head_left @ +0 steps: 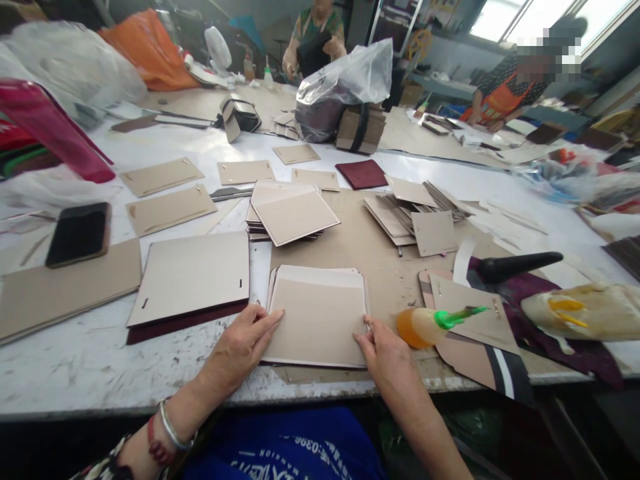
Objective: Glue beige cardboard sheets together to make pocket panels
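Note:
A beige rectangular panel (315,323) with a pale, dark-edged border lies in front of me on top of similar sheets. My left hand (246,339) grips its left edge, thumb and fingers together. At the opposite edge, my right hand (384,348) pinches the panel between thumb and fingers. Just right of that hand, a glue bottle (416,327) with orange contents and a green nozzle lies on its side. A stack of beige panels with maroon undersides (195,273) is left of my left hand. Beyond the held panel sits another uneven pile of panels (297,215).
A black phone (79,233) rests on beige board at left. Several slotted pieces (170,208) lie farther back. To the right are a black-handled tool (520,265), maroon material and a stained container (575,312). Two people (315,43) work across the table.

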A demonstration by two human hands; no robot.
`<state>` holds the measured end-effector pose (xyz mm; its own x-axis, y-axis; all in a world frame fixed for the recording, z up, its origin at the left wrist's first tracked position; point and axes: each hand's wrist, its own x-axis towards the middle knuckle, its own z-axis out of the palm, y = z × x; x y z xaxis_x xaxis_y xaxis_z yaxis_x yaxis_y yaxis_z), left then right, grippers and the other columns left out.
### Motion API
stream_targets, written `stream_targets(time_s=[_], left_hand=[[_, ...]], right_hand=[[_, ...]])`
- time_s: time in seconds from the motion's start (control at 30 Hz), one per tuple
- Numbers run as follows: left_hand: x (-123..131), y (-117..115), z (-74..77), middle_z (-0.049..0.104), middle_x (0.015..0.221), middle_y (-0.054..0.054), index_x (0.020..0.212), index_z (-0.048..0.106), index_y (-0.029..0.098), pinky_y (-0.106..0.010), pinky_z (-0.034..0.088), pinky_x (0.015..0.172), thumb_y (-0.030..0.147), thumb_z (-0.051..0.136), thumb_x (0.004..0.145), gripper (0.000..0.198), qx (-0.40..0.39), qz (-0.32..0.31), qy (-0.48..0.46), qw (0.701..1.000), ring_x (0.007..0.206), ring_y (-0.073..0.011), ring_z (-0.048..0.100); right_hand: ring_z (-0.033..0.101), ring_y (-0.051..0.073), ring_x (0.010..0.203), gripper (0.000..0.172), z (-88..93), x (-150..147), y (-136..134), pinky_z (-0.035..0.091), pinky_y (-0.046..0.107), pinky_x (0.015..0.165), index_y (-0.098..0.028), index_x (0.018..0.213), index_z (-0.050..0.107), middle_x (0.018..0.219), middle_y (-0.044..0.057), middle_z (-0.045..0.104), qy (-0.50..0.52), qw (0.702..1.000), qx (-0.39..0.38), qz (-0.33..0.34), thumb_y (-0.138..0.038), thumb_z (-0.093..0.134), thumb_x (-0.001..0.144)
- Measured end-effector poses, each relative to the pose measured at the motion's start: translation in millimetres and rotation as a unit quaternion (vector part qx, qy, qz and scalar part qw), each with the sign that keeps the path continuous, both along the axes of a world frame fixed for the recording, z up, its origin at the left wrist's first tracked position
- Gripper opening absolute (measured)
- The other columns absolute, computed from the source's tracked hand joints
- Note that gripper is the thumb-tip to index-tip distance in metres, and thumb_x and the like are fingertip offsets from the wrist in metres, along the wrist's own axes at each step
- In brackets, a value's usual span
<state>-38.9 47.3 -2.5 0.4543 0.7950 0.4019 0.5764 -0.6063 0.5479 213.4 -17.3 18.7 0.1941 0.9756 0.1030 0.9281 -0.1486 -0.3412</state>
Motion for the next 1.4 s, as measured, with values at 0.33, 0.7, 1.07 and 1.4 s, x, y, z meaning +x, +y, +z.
stream_targets(time_s=[0.33,0.7,1.07,1.4], left_hand=[[-1,-1,-11.2,0.055,0.088,-0.005,0.118,0.058,0.023,-0.023,0.051,0.073,0.021,0.04,0.091,0.033,0.039,0.006,0.003,0.999,0.081,-0.0138,0.057],[1,-1,2.6,0.061,0.116,-0.013,0.111,0.059,0.015,-0.044,0.049,0.092,0.018,0.044,0.089,0.027,0.135,0.003,0.078,0.988,0.111,-0.0239,0.054],[11,-8,9.6,0.061,0.119,-0.017,0.116,0.052,0.006,-0.046,0.048,0.095,0.024,0.052,0.085,0.036,0.137,-0.012,0.13,0.982,0.117,-0.0258,0.053],[6,-4,-16.4,0.055,0.128,-0.012,0.128,0.045,0.011,-0.037,0.035,0.107,0.03,0.048,0.089,0.044,0.175,-0.009,0.111,0.978,0.122,-0.0211,0.048]], right_hand=[[0.065,0.018,0.066,0.023,-13.1,12,-3,0.047,0.025,0.058,-0.017,0.102,0.06,0.076,0.005,0.067,-0.026,0.999,0.009,0.025,-0.025,0.047,0.085],[0.068,0.019,0.073,0.029,-39.2,37,-2,0.053,0.026,0.058,-0.018,0.101,0.059,0.086,0.008,0.069,-0.051,0.993,0.056,0.09,-0.038,0.043,0.088],[0.059,0.029,0.094,0.05,-24.7,6,7,0.047,0.043,0.08,-0.01,0.115,0.052,0.102,0.018,0.061,-0.144,0.976,0.155,0.055,-0.047,0.027,0.093],[0.035,0.028,0.129,0.061,-0.1,-61,29,0.042,0.041,0.098,-0.003,0.13,0.042,0.135,0.018,0.044,-0.134,0.958,0.175,0.182,-0.049,0.039,0.09]])
